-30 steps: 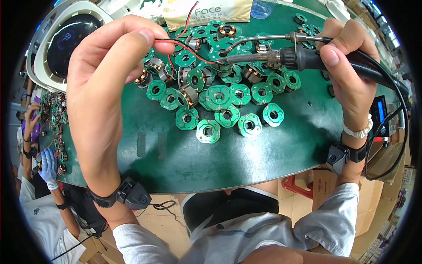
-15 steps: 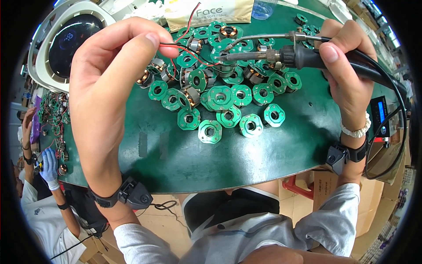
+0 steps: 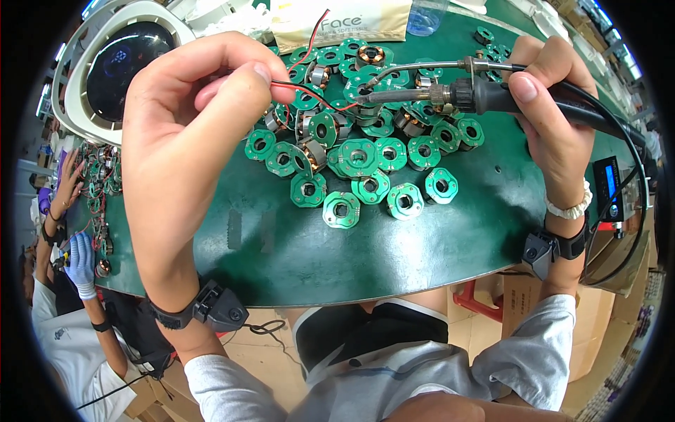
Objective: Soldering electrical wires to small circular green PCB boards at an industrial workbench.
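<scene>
My left hand [image 3: 193, 133] is closed in a pinch on thin red and black wires [image 3: 309, 89]. Their ends run right toward the metal tip of a soldering iron [image 3: 485, 97]. My right hand [image 3: 552, 105] grips its black handle, and a thin metal tube [image 3: 422, 65] clamped above it bends down toward the same tip. Beneath the tip lie green-topped motor stators [image 3: 358, 156], crowded together, some showing copper windings [image 3: 370, 55]. Whether wire and tip touch a board cannot be made out. A loose red wire end [image 3: 320, 24] sticks up beside my left fingertips.
At the back stand a tissue pack [image 3: 344, 24] and a white device with a round black face [image 3: 130, 70]. A control box with a blue screen [image 3: 610, 184] is at the right. On the left, a co-worker's gloved hand [image 3: 81, 264] and bare hand [image 3: 67, 183] are near wired stators [image 3: 104, 211].
My left hand has shifted slightly right with the wires, bringing the black wire closer along the red one. The iron stays at nearly the same place. The co-worker's bare hand has moved.
</scene>
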The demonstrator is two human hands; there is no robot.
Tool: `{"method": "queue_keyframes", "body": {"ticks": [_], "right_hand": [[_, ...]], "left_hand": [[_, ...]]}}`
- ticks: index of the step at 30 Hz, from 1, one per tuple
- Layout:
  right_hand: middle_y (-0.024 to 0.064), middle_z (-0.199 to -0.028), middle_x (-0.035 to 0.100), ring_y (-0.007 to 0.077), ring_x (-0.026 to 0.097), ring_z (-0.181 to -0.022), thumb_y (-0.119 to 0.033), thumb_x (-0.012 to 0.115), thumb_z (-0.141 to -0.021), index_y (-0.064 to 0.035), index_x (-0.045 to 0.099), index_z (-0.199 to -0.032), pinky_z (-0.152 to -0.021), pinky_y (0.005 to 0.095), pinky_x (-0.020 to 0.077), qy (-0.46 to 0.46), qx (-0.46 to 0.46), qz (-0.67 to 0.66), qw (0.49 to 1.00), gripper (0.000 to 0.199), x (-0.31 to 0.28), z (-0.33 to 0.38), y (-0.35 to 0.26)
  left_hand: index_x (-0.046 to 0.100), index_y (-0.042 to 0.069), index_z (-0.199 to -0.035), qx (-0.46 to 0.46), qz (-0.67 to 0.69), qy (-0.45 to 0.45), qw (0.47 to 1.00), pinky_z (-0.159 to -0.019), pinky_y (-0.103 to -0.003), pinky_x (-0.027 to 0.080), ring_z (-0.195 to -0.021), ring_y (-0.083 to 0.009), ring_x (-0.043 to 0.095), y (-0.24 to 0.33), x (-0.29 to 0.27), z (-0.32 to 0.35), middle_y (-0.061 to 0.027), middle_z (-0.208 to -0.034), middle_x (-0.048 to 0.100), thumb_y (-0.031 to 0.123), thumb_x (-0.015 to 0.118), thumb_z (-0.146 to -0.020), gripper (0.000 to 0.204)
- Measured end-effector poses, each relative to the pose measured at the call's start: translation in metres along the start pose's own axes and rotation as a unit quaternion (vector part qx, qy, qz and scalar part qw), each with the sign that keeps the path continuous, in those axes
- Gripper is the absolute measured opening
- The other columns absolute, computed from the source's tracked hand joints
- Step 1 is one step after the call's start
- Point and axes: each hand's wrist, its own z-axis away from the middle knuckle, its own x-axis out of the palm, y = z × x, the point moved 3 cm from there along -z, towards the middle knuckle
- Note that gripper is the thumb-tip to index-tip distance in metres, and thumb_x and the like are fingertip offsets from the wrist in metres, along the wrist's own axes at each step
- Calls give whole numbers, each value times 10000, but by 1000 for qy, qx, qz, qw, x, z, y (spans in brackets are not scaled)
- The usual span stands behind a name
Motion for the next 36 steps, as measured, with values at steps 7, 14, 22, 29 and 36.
{"method": "queue_keyframes", "body": {"ticks": [7,14,22,29,36], "right_hand": [[31,-684,447,57,331,-560,-129,598,-790,-63,427,-706,-433,188,232,-17,-11,-4,1000,202,1,-1,1],[47,-727,475,21,270,-454,-99,546,-829,-63,433,-728,-418,150,235,37,4,-63,997,155,-17,-4,-2],[62,-795,484,20,248,-461,-117,565,-831,-64,411,-719,-416,139,224,99,33,-97,990,198,-35,-10,3],[13,-726,436,11,235,-455,-104,569,-838,-75,405,-700,-417,140,213,102,2,-105,989,216,-36,3,-3],[-29,-645,393,6,235,-451,-85,563,-844,-78,404,-682,-405,144,196,95,7,-103,990,227,-22,-8,-4]], "left_hand": [[570,-11,-793,-1,-9,2,1000,-569,-175,251,-594,-30,324,1,1,0,5,-732,525,98,478,-818,144],[555,-8,-772,9,-34,27,999,-610,-172,283,-653,-43,405,2,-6,1,1,-728,525,92,476,-817,135],[541,-16,-696,-25,-75,4,997,-505,-164,267,-562,1,345,4,-42,-2,44,-629,478,68,514,-748,102],[427,-5,-636,-23,-223,-45,974,-469,-223,262,-537,-37,310,-10,-49,-6,24,-554,334,126,503,-725,175],[640,-23,-858,-154,-444,-57,881,-666,-349,478,-694,-312,609,-32,-75,6,-194,-749,623,192,556,-726,266]]}}
